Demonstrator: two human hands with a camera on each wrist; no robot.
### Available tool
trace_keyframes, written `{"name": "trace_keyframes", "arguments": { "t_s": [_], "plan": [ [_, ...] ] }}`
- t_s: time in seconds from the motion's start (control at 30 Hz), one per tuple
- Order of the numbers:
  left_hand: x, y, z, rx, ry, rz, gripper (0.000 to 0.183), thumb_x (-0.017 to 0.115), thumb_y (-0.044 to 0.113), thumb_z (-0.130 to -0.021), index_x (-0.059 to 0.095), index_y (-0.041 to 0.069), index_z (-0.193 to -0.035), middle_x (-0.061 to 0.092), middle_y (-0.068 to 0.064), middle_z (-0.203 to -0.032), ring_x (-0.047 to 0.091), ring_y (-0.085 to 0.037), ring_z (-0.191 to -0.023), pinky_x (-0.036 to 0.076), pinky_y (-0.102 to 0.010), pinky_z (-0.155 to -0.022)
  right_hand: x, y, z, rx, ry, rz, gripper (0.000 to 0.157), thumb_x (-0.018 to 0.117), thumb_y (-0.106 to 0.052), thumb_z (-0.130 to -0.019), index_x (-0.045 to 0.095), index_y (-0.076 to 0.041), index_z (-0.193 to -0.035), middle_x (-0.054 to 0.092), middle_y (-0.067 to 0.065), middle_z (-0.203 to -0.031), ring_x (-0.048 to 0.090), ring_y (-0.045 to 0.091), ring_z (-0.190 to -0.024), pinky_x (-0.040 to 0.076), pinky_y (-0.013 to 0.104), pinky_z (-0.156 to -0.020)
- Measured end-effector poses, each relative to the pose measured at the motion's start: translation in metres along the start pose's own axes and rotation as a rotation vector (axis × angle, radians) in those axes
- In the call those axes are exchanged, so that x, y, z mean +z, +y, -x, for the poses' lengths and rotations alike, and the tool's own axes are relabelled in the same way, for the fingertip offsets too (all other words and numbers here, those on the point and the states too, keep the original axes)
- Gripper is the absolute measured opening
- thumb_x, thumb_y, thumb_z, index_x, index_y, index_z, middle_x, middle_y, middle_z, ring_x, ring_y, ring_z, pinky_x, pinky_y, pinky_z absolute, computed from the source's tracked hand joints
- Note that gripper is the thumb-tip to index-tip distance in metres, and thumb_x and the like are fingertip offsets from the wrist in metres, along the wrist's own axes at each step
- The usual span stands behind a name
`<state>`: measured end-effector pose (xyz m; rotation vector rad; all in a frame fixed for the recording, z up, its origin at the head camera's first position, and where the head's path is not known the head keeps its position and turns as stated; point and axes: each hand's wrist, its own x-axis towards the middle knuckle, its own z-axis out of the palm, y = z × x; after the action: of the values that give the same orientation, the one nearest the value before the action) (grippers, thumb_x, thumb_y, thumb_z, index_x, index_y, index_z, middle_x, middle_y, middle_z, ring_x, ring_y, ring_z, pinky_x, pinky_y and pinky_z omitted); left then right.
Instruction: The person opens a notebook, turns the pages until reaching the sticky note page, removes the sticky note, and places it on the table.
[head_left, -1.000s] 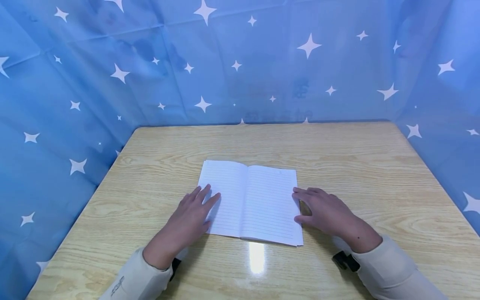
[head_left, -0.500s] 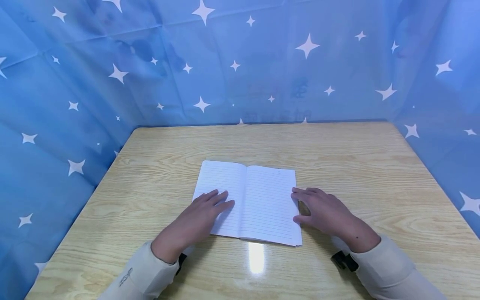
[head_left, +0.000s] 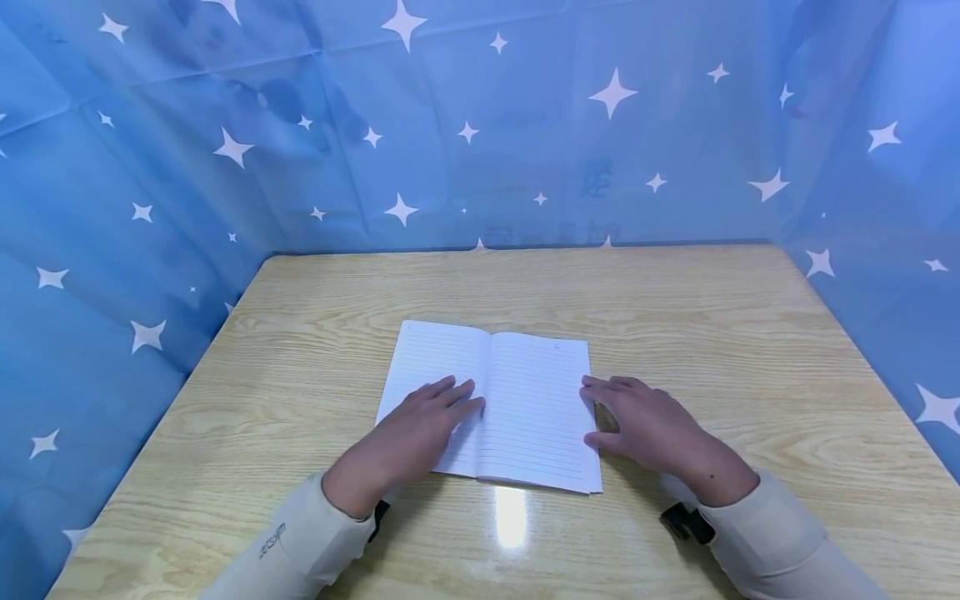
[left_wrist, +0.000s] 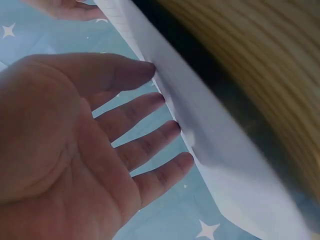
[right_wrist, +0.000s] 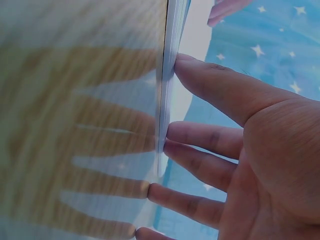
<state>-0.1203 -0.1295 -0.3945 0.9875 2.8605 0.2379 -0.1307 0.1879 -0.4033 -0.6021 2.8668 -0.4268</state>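
Observation:
An open notebook (head_left: 536,417) with white ruled pages lies flat on the wooden table. My left hand (head_left: 420,433) rests on the left page, its fingertips close to the centre fold. In the left wrist view, those fingers are extended and spread, with the tips touching the page (left_wrist: 215,155). At the notebook's right edge is my right hand (head_left: 648,421). From the right wrist, its thumb and two fingers touch the edge of the pages (right_wrist: 172,45), while the lower fingertips meet the glossy tabletop.
The wood-grain table (head_left: 675,308) stretches around the notebook on all sides. A blue curtain (head_left: 525,150) with white stars hangs behind the table and along both sides. A bright light reflection (head_left: 512,517) shows on the tabletop below the notebook.
My left hand has slid rightward across the left page, from near its outer edge to near the centre fold. The right hand has stayed at the right edge.

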Motion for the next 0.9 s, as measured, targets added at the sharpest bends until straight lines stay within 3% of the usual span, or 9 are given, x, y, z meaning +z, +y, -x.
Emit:
{"name": "trace_keyframes", "arguments": {
  "t_s": [0.27,0.63,0.9],
  "plan": [
    [0.002,0.005,-0.007,0.023,-0.015,0.008,0.055,0.047,-0.011,-0.095,0.052,0.012,-0.145,0.051,-0.015,-0.15,0.044,-0.036,-0.142,0.036,-0.05,-0.117,0.0,0.0,-0.001,-0.001,0.001,0.003,0.066,0.08,-0.033,-0.083,0.059,-0.004,-0.139,0.052,0.011,-0.15,0.048,0.044,-0.135,0.045,0.064,-0.099],
    [0.007,0.013,-0.014,-0.024,-0.019,0.033,0.047,0.056,0.02,-0.102,0.049,0.016,-0.148,0.046,-0.015,-0.154,0.041,-0.036,-0.144,0.035,-0.058,-0.115,0.0,0.0,-0.001,0.001,0.009,0.003,0.068,0.081,-0.035,-0.083,0.058,-0.005,-0.14,0.054,0.012,-0.149,0.05,0.043,-0.134,0.046,0.062,-0.098],
    [0.006,0.024,-0.016,0.005,-0.05,0.024,0.067,0.059,0.054,-0.096,0.044,0.021,-0.152,0.037,-0.008,-0.161,0.034,-0.033,-0.149,0.029,-0.061,-0.117,0.001,0.0,-0.001,-0.009,0.015,0.012,0.067,0.081,-0.035,-0.083,0.059,-0.005,-0.138,0.054,0.011,-0.148,0.05,0.043,-0.133,0.046,0.062,-0.099]
  ]
}}
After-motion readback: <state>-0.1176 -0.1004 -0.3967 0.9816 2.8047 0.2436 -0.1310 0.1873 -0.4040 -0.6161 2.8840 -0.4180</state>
